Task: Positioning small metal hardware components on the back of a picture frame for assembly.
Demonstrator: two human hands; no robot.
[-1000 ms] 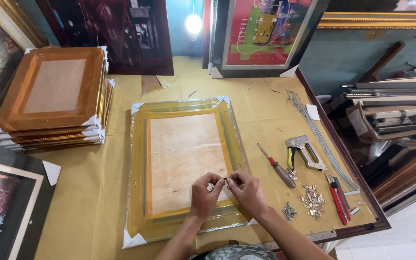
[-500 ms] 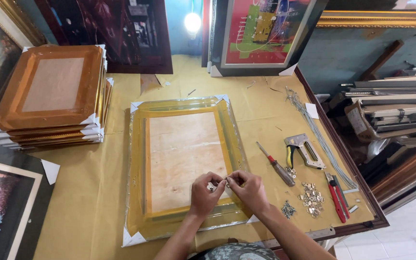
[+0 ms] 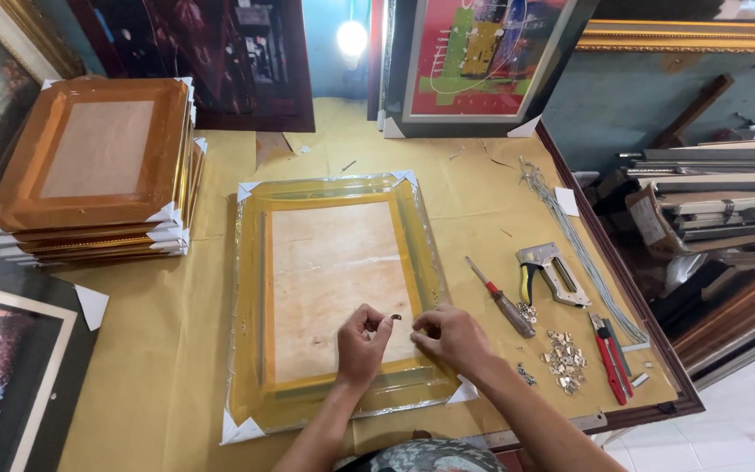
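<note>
Honestly, from the head view I worry most about the tiny dark metal fitting (image 3: pixel 395 317) that sits between my fingertips: my left hand (image 3: pixel 362 346) is pinched loosely around it, thumb and forefinger closed on or just beside the piece, and my right hand (image 3: pixel 450 336) curls next to it with fingers bent, though I cannot tell whether it grasps anything of its own. If either pinch slackens, I judge the fitting could drop onto the pale backing board (image 3: pixel 335 284) and skid off, since the board looks smooth. A second risk, as I see it, is pressing too hard near the lower edge of the gold frame (image 3: pixel 246 306), where the clear plastic wrap could tear or the white corner protectors shift. The frame lies face down on the yellow-brown table covering (image 3: pixel 159 350), wrapped and glossy, its board bare and slightly stained. To my right lie a red-handled screwdriver (image 3: pixel 500 297), a staple gun (image 3: pixel 550 271), a heap of small metal hangers (image 3: pixel 564 357) and red-handled pliers (image 3: pixel 609 354), all near enough that an elbow could scatter them. A stack of similar frames (image 3: pixel 98 166) rests well apart on my left.
</note>
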